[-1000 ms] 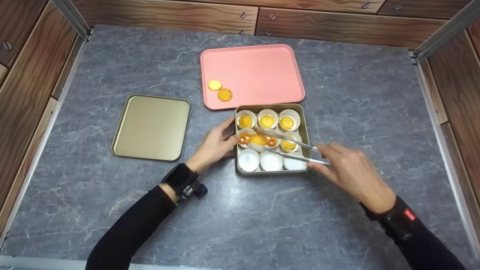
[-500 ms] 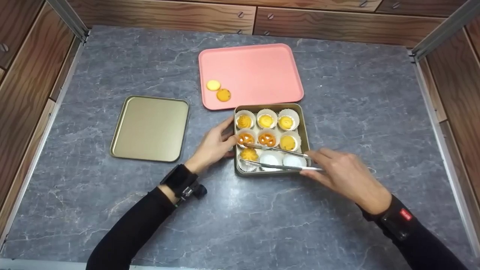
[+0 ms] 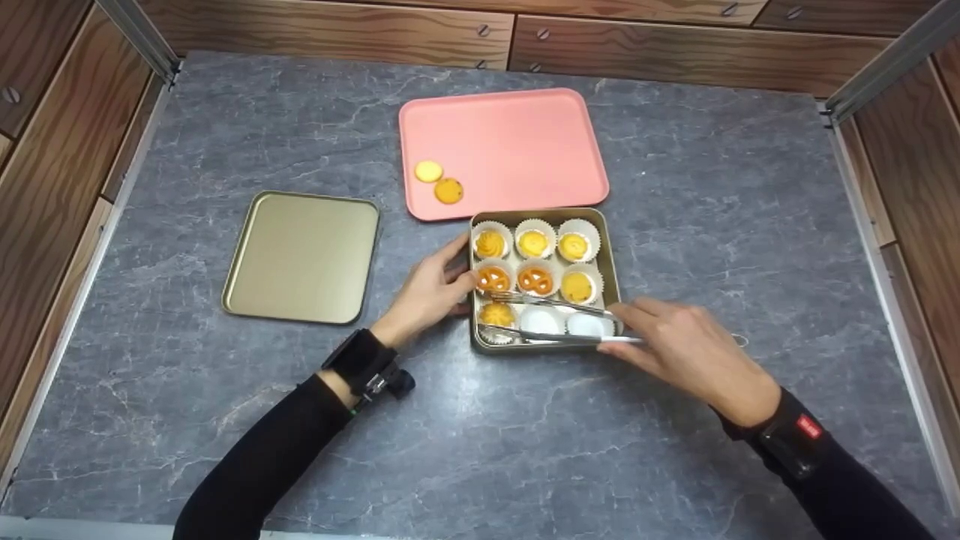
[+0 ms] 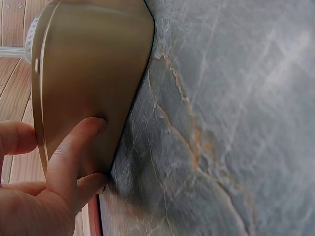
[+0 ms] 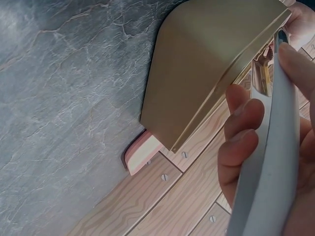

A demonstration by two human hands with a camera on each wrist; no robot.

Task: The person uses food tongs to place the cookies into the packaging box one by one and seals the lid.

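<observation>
Head view: rests relaxed left hand (image 3: 431,289) against left side of square gold metal tin (image 3: 611,259); grips silver metal tongs (image 3: 559,337) in right hand (image 3: 694,349), straddling round yellow biscuit (image 3: 496,313) in near-left white paper cup (image 3: 498,339). Includes rectangular pink tray (image 3: 517,150) beyond tin, square gold metal lid (image 3: 304,259) at left. Left wrist view: presses parted fingers (image 4: 86,130) to tin. Right wrist view: curls right fingers (image 5: 239,146) round tongs.

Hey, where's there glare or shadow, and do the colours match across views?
Head: a pale glare patch on the table, nearer than the box; left wrist: hazy brightness at right, shadow by the left hand; right wrist: panels look paler than in the head view.
</observation>
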